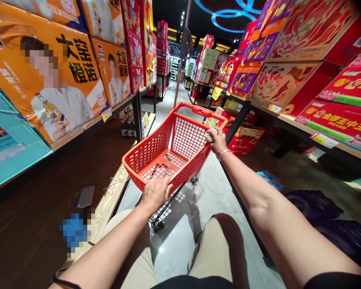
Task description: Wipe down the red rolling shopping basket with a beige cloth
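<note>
A red plastic shopping cart (195, 168) on black wheels stands in front of me, turned at an angle, with nothing lying in its lattice basket. My left hand (155, 192) is closed over the near rim of the basket, its fingertips partly hidden. Farther along the right side, close to the handle (195, 108), my right hand (218, 142) is closed on a crumpled white cloth (209, 135). The cloth is against the cart's upper rim, and it may be a wipe. A light bracelet (224, 154) circles the right wrist.
Shelves stacked with orange drink cartons (48, 72) line the left, and red gift boxes (301, 36) the right. A phone-like grey slab (86, 196) lies low at left. Dark bags (315, 204) sit under the right shelf. A metal pole (180, 56) rises beyond the cart.
</note>
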Demonstrator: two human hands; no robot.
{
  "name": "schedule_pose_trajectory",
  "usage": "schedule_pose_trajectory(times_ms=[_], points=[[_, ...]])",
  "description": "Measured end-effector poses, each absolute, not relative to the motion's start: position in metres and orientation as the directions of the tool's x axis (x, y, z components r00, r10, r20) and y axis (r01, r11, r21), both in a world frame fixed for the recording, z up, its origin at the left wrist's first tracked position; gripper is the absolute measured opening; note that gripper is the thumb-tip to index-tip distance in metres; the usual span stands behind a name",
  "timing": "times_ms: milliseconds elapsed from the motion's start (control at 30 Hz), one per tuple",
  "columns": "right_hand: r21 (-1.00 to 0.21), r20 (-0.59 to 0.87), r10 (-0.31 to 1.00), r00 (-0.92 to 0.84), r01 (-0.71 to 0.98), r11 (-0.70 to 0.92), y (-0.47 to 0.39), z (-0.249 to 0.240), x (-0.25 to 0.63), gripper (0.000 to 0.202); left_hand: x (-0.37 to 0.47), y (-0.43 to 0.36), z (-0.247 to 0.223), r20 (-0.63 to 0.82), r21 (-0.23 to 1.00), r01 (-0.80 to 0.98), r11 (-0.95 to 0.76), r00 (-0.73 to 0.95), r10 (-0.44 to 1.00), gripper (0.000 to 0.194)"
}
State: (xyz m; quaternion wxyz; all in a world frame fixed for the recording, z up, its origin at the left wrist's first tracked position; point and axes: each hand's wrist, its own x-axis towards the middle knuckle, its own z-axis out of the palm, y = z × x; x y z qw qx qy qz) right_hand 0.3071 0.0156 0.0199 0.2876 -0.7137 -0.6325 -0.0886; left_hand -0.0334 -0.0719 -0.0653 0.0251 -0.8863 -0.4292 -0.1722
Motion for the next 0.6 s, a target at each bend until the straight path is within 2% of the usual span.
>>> schedule_pose_trajectory(times_ms=[100,167,267,333,467,600], points=[[-0.312,0.52,0.826,0.217,0.948,-0.052,0.005,0.007,0.284,0.057,-0.038,-0.069,-0.062,0.324,0.123,0.763,-0.634,0.573,0.753,0.027],[-0.305,0.536,0.83,0.152,0.952,0.022,-0.016,-0.013,0.25,0.058,-0.037,-0.068,-0.058,0.313,0.134,0.764,-0.632,0.572,0.758,0.028],[-0.318,0.549,0.836,0.015,0.928,0.193,-0.054,-0.045,0.198,0.047,-0.036,-0.065,-0.056,0.281,0.128,0.778,-0.615,0.566,0.775,0.034],[-0.272,0.513,0.855,-0.082,0.929,0.252,-0.073,-0.058,0.181,0.038,-0.037,-0.064,-0.057,0.275,0.116,0.78,-0.614,0.569,0.775,0.037],[-0.141,0.51,0.832,-0.22,0.932,0.333,-0.079,-0.057,0.201,0.034,-0.039,-0.062,-0.059,0.292,0.117,0.741,-0.661,0.611,0.736,0.036],[-0.098,0.569,0.8,-0.191,0.95,0.297,-0.059,-0.031,0.27,0.03,-0.039,-0.061,-0.059,0.27,0.133,0.713,-0.688,0.642,0.718,0.032]])
